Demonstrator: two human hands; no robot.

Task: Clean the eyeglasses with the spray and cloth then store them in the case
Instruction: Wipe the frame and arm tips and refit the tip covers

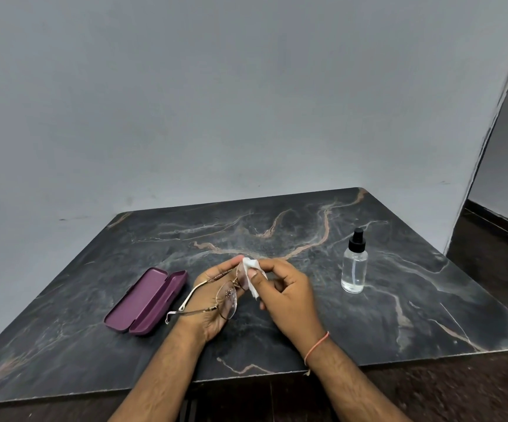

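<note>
Open purple case point(146, 301) left of hands, spray bottle point(354, 263) right

open case point(146, 301) blocks left; spray bottle point(354, 263) stands right; table point(277, 226) beyond bare

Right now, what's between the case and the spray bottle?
In the head view, both hands: the left hand holds the glasses, the right hand pinches the cloth.

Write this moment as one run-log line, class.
step: wiping lens | left hand: holds glasses | right hand: pinches cloth on lens | case: open, empty | spray bottle: upright on table
</note>
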